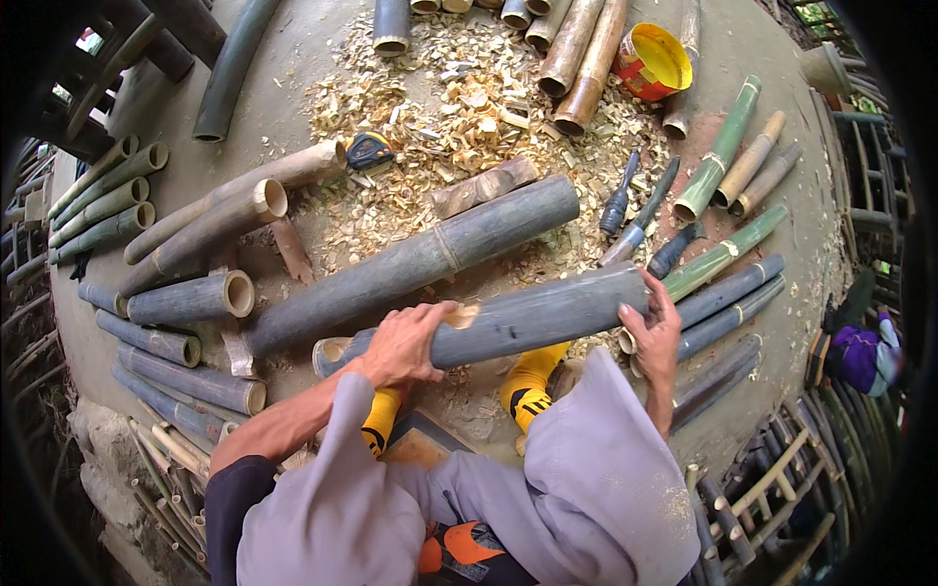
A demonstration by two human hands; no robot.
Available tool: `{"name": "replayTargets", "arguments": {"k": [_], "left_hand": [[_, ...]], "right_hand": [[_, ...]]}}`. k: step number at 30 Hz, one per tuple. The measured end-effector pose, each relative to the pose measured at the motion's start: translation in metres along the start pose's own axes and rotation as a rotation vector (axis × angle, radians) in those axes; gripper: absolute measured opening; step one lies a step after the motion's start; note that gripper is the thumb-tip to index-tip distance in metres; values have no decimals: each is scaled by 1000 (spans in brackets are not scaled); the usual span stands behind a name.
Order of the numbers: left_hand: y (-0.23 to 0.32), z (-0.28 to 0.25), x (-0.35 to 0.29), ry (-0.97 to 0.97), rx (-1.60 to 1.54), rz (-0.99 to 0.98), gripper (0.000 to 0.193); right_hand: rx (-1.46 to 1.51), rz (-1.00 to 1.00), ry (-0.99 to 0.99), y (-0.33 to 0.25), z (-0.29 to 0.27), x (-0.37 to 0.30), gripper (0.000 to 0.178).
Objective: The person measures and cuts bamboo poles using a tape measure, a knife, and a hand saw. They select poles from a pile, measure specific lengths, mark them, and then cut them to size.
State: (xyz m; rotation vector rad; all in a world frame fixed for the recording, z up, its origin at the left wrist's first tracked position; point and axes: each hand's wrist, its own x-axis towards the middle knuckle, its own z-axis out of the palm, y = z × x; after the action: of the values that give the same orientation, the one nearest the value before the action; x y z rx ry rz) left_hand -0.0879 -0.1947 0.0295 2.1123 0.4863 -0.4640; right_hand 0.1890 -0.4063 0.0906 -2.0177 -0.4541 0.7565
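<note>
Dark bamboo tube (pixel 547 313): held crosswise above the floor (pixel 278 68); pale cut notch (pixel 462 316) beside left hand (pixel 401 346). Left hand curled firmly over tube. Right hand (pixel 655 324) half-open, thumb and fingers around right end. Beyond: longer tube (pixel 420 259) on floor; shavings (pixel 459 107) toward far edge.

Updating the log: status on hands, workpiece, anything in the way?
Left hand gripping notched bamboo tube near a cut notch. Right hand holding the tube's right end. Long dark pole lying just beyond, wood chips past it.
</note>
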Motion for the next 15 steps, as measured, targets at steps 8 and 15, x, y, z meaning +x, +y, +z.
{"name": "replayTargets", "arguments": {"k": [8,15], "left_hand": [[52,-30,17,-60,264,108,101],[39,-14,9,-48,235,26,98]], "right_hand": [[-155,59,-127,9,-68,-25,74],[-72,150,-27,43,-37,-8,69]]}}
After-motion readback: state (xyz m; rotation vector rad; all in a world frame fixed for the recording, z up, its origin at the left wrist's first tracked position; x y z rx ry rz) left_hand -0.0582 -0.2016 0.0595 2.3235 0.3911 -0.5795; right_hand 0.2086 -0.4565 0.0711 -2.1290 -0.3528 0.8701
